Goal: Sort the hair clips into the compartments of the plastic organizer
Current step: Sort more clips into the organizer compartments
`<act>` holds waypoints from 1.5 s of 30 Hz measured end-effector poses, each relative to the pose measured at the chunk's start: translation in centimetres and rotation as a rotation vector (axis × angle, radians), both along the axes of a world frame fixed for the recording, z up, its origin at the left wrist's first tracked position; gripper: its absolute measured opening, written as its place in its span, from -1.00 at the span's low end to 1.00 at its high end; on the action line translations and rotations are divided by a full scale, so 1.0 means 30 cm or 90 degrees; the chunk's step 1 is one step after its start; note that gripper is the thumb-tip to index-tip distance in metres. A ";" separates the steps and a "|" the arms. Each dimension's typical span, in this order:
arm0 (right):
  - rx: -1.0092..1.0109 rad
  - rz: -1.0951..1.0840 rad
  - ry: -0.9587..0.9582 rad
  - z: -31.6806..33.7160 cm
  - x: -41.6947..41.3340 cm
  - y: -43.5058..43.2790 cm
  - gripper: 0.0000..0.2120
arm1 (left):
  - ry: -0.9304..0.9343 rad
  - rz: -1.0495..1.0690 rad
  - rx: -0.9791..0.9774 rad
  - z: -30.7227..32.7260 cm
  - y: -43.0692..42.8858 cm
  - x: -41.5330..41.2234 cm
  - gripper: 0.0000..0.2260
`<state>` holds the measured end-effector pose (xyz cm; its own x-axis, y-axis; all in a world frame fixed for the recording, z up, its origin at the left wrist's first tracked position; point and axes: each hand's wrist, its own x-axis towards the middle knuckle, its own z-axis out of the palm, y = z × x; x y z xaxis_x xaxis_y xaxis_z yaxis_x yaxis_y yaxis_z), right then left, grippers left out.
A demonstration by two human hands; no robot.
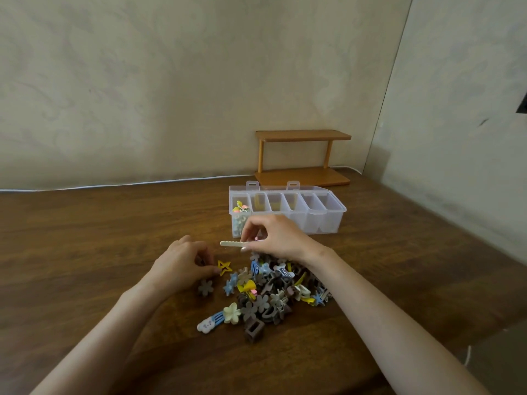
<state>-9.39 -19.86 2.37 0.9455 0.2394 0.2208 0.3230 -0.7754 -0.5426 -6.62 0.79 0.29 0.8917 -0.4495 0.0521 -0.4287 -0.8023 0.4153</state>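
Heaped hair clips point(273, 289) lie before the plastic organizer point(328, 220). Right hand point(273, 238) pinches a cream clip point(232, 243) by one end, just before the organizer's left end; left hand point(179, 266) pinches a yellow star clip point(224, 267). Either thin grip may slip.

Taking the pile of hair clips point(273, 286) as the centre, the plastic organizer point(328, 220) stands at 1 o'clock, its compartments open at the top. The right hand point(276, 238), pinching a long cream clip point(232, 243), hangs at 12 o'clock over the gap between pile and organizer. A wooden shelf point(302, 155) just behind the organizer closes that side. The left hand point(182, 266) lies at 10 o'clock, thumb against a yellow star clip point(224, 267). A loose grey flower clip point(205, 287) lies at 9 o'clock. Beyond them the table point(85, 238) runs bare from 8 to 11 o'clock. There is bare wood too at 3 o'clock, past the right forearm.
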 end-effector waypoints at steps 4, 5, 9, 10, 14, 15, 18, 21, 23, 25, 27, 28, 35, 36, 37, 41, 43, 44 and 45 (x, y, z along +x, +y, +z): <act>0.192 -0.060 -0.038 0.029 -0.008 -0.012 -0.93 | -0.006 -0.013 0.026 0.004 -0.005 -0.004 -0.80; 0.228 -0.091 -0.071 0.038 -0.002 -0.016 -0.94 | -0.018 -0.010 0.029 0.001 -0.008 -0.004 -0.80; 0.257 -0.180 -0.175 0.072 0.067 -0.012 -0.90 | -0.050 0.000 0.028 -0.011 -0.019 -0.006 -0.80; 0.226 -0.189 -0.181 0.077 0.094 -0.006 -0.88 | -0.051 0.000 0.023 -0.012 -0.020 -0.005 -0.80; 0.084 -0.204 -0.198 0.067 0.187 0.031 -0.81 | -0.078 -0.003 -0.012 -0.017 -0.023 -0.006 -0.81; 0.050 -0.213 -0.208 0.061 0.201 0.039 -0.81 | -0.092 -0.004 -0.023 -0.018 -0.026 -0.008 -0.82; -0.075 -0.224 -0.198 0.048 0.222 0.054 -0.83 | -0.125 -0.007 -0.066 -0.013 -0.033 -0.015 -0.84; -0.087 -0.198 -0.178 0.049 0.213 0.054 -0.88 | -0.122 0.000 -0.132 -0.005 -0.035 -0.021 -0.84; -0.009 -0.190 -0.205 0.056 0.188 0.049 -0.85 | -0.100 0.014 -0.171 0.001 -0.036 -0.026 -0.89; 0.069 -0.172 -0.220 0.062 0.157 0.041 -0.87 | -0.090 0.021 -0.196 0.001 -0.038 -0.027 -0.92; 0.122 -0.124 -0.197 0.066 0.124 0.029 -0.90 | -0.082 0.023 -0.219 0.001 -0.037 -0.030 -0.93; 0.132 -0.091 -0.165 0.068 0.103 0.025 -0.91 | -0.079 0.022 -0.230 0.002 -0.037 -0.031 -0.94; 0.098 0.043 0.067 0.024 0.001 0.018 -0.79 | -0.114 -0.008 -0.280 0.017 -0.042 -0.051 -0.93; 0.110 0.036 0.062 0.013 -0.002 0.017 -0.78 | -0.117 -0.016 -0.285 0.018 -0.043 -0.054 -0.93; 0.126 0.028 0.056 0.004 -0.005 0.015 -0.78 | -0.119 -0.023 -0.289 0.018 -0.044 -0.057 -0.92; 0.184 -0.003 0.032 -0.017 -0.012 0.011 -0.86 | -0.141 -0.032 -0.304 0.021 -0.051 -0.067 -0.91; 0.181 -0.015 0.021 -0.022 -0.012 0.006 -0.90 | -0.162 -0.035 -0.311 0.023 -0.053 -0.071 -0.90; 0.177 -0.016 0.020 -0.023 -0.013 0.004 -0.91 | -0.170 -0.037 -0.311 0.023 -0.054 -0.072 -0.90; 0.174 -0.015 0.021 -0.023 -0.015 0.000 -0.92 | -0.176 -0.038 -0.308 0.023 -0.055 -0.074 -0.90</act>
